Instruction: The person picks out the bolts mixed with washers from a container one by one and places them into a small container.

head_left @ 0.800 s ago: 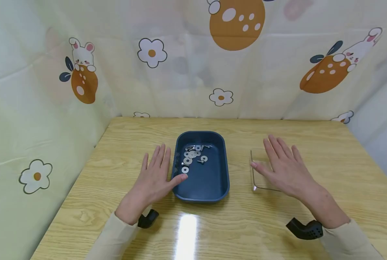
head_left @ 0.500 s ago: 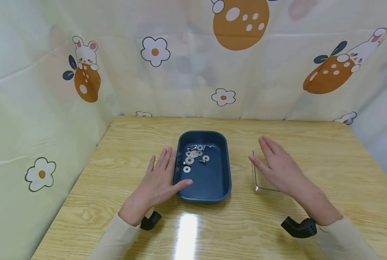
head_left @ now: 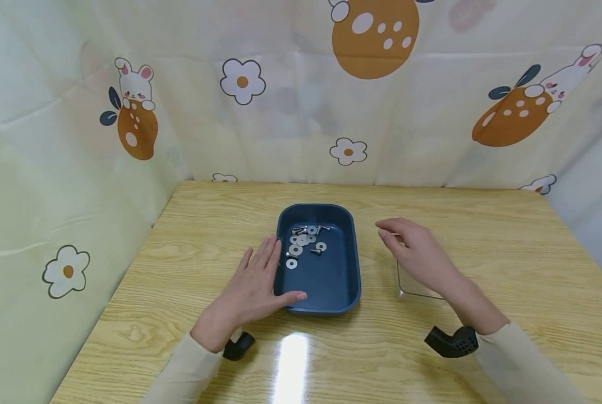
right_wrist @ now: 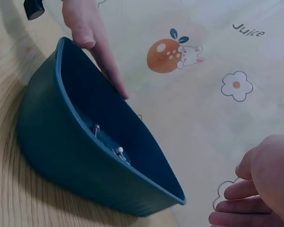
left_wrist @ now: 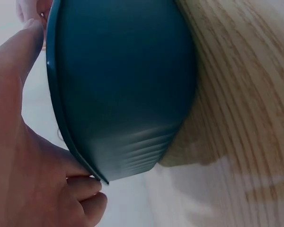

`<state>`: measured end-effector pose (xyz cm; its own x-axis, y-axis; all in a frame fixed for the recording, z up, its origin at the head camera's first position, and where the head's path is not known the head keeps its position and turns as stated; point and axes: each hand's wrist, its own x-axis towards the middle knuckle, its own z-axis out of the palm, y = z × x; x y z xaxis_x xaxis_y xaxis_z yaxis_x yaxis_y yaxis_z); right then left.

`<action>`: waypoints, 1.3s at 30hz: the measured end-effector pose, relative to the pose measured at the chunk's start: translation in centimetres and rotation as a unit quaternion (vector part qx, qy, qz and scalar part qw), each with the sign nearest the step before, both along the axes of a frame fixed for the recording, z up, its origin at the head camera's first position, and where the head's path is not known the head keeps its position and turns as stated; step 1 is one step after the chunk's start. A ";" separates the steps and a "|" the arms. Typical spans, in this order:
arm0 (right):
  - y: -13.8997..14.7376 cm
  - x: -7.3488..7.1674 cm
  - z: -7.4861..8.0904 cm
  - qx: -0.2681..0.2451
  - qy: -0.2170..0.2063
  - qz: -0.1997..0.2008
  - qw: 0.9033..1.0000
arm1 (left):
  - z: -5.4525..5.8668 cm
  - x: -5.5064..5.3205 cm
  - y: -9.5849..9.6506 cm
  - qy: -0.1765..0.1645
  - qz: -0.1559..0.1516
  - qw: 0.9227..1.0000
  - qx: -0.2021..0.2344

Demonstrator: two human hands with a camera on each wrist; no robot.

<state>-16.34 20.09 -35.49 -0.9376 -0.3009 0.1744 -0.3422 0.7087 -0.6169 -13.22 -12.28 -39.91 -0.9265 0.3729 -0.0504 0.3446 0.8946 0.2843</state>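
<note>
A dark blue rectangular tray (head_left: 326, 286) stands on the table, holding several flat metal washers (head_left: 295, 250) and small screws (head_left: 316, 251) toward its far left. My left hand (head_left: 250, 292) is at the tray's left rim, fingers straight along it and thumb reaching over the near left corner. In the left wrist view the tray's outer wall (left_wrist: 123, 85) fills the middle beside that hand. My right hand (head_left: 419, 255) hovers to the right of the tray with bent fingers and nothing in them. Beneath it lies a clear container (head_left: 414, 282), partly hidden by the hand and forearm.
The wooden table (head_left: 220, 213) ends at the back against a patterned curtain (head_left: 290, 129), which also runs along the left side. Black wrist-camera mounts (head_left: 452, 342) sit at both wrists. A bright light reflection (head_left: 290, 365) lies on the table in front of the tray.
My left hand has moved right, from beside the tray onto its left rim. The right hand has shifted left toward the tray, its fingers going from spread and straight to bent.
</note>
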 end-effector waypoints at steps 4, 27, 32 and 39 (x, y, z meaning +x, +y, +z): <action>-0.7 -0.5 -0.2 -0.024 -0.032 0.009 0.999 | -0.2 0.0 0.1 0.004 0.004 1.000 -0.006; -5.7 -2.8 -1.1 -0.122 -0.166 0.049 0.977 | -0.6 0.3 0.2 0.016 0.015 1.000 -0.020; -6.7 -3.1 -1.5 -0.112 -0.187 0.061 0.974 | -0.7 0.5 0.2 0.014 0.019 1.000 -0.015; -8.0 -3.7 -2.0 -0.130 -0.206 0.090 0.966 | -0.8 0.9 0.3 0.018 0.015 1.000 -0.019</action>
